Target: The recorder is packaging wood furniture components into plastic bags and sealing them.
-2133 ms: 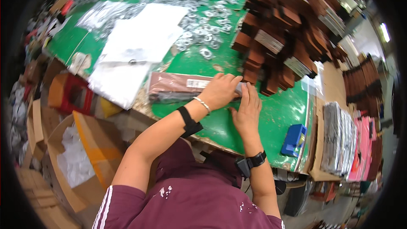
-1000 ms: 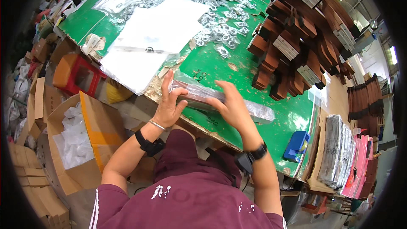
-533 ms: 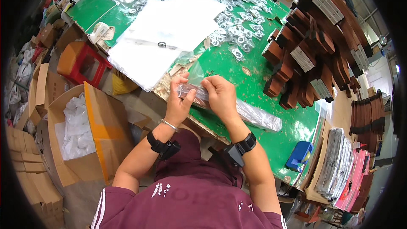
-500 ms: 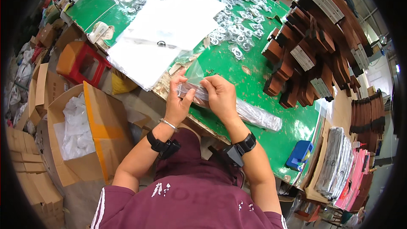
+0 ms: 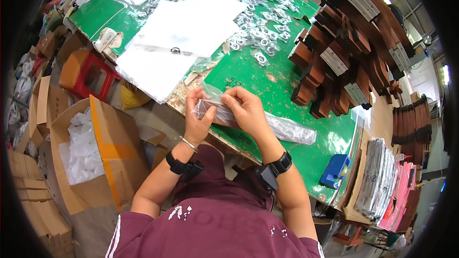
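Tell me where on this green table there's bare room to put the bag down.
Bare green table shows between the hands and the brown box stack, and again right of the bag, toward the blue box. The white sheets cover the left part, and small packets crowd the far part. Both hands, left hand and right hand, hold the bag's end at the near edge.

table top (image 5: 248, 74): green
bag (image 5: 287, 129): clear, brown piece inside
stacked pieces (image 5: 334, 62): dark brown, grey labels
sheets (image 5: 186, 28): white
stool (image 5: 88, 69): red and orange
box (image 5: 334, 169): blue
sleeves (image 5: 210, 234): maroon, white stripes
wristbands (image 5: 279, 165): black
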Demonstrator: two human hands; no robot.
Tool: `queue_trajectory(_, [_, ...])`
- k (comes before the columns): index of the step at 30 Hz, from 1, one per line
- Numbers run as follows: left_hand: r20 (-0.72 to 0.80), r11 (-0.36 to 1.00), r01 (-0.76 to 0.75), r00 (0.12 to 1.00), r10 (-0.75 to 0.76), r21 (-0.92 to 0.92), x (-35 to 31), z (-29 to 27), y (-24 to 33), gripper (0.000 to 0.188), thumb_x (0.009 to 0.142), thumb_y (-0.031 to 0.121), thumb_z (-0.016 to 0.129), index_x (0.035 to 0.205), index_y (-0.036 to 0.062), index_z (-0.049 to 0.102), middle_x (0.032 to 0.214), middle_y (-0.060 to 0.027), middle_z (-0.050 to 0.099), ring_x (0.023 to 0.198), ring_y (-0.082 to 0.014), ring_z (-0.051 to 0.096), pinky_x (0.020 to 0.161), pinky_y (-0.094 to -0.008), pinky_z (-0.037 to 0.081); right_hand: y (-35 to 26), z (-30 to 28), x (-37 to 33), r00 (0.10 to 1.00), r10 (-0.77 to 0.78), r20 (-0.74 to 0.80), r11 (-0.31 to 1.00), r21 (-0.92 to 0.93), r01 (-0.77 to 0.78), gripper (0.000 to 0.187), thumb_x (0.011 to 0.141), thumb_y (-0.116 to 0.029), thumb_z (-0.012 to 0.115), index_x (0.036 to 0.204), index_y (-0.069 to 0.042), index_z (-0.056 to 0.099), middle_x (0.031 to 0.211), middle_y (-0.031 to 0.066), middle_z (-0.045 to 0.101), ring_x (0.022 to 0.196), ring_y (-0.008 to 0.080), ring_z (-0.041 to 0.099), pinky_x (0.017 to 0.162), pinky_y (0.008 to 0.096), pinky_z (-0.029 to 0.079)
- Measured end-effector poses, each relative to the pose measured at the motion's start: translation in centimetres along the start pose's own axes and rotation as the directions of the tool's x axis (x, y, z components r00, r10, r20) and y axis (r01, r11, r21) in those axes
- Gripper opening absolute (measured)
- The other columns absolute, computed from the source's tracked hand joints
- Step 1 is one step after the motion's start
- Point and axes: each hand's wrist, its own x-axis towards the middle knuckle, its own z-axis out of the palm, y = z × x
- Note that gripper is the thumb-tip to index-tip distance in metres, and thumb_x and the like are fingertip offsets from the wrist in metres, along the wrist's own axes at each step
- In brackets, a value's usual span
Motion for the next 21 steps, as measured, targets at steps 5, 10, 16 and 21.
queue_trajectory(5, [0.088,0.990,0.134,0.988,-0.130,-0.047,-0.3,-0.3,-1.4,0.044,0.084,0.014,0.066,0.124,0.0032,0.049,0.103,-0.0037,0.050,0.089,-0.0102,0.051,0.077,-0.0263,0.048,-2.9,0.2,0.9,0.998,0.045,0.042,0.952,-0.305,-0.030,0.046,0.084,-0.029,0.075,0.118,0.000,0.063,0.097,0.0146,0.068,0.090,0.0258,0.067,0.082,0.0355,0.052])
queue_trajectory(10, [0.109,1.000,-0.020,0.994,0.020,0.002,-0.3,-0.1,-2.5,0.039,0.088,0.017,0.063,0.121,0.0020,0.049,0.105,-0.0045,0.051,0.084,-0.0101,0.053,0.076,-0.0264,0.048,-1.0,1.2,2.5,0.991,0.114,0.064,0.889,-0.452,-0.073,0.039,0.085,-0.034,0.071,0.105,-0.001,0.071,0.093,0.0181,0.070,0.088,0.0320,0.068,0.079,0.0392,0.052])
queue_trajectory(16, [0.053,0.985,0.088,0.994,-0.097,0.150,0.9,0.7,-0.6,0.027,0.094,0.016,0.057,0.116,0.0024,0.050,0.090,-0.0043,0.060,0.080,-0.0114,0.058,0.073,-0.0280,0.048,0.3,1.5,2.0,0.988,-0.075,-0.137,0.980,-0.194,0.048,0.021,0.091,-0.024,0.064,0.090,-0.004,0.071,0.087,0.0166,0.068,0.081,0.0341,0.065,0.072,0.0417,0.050])
queue_trajectory(21, [0.089,0.965,0.024,0.995,-0.049,0.259,1.6,0.8,-0.2,0.022,0.094,0.018,0.059,0.107,0.0024,0.052,0.083,-0.0060,0.060,0.076,-0.0124,0.058,0.070,-0.0287,0.047,1.3,1.2,2.3,0.979,-0.087,-0.187,0.992,-0.103,0.069,0.020,0.090,-0.022,0.065,0.089,-0.003,0.072,0.081,0.0145,0.068,0.075,0.0294,0.065,0.067,0.0372,0.050])
